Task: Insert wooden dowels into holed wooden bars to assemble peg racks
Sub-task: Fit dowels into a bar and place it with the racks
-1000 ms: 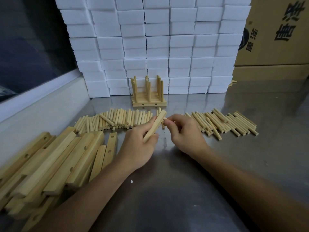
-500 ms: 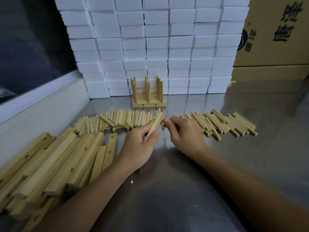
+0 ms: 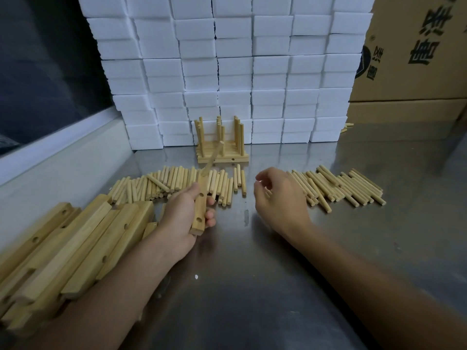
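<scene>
I read this as a small assembly workshop: steel bench (image 3: 252,286), stacked white foam blocks (image 3: 252,72), cardboard cartons (image 3: 417,59), bulk piles of dowels (image 3: 177,184) and holed bars (image 3: 75,243).

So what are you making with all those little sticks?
A person is building wooden peg racks. Their left hand grips a holed wooden bar with one dowel already sticking out of its far end. Two more holes in the bar look unfilled. The right hand holds nothing and hovers by the pile of loose dowels on the right. Another dowel pile and a heap of spare bars lie on the left, and finished racks stand at the back.
</scene>
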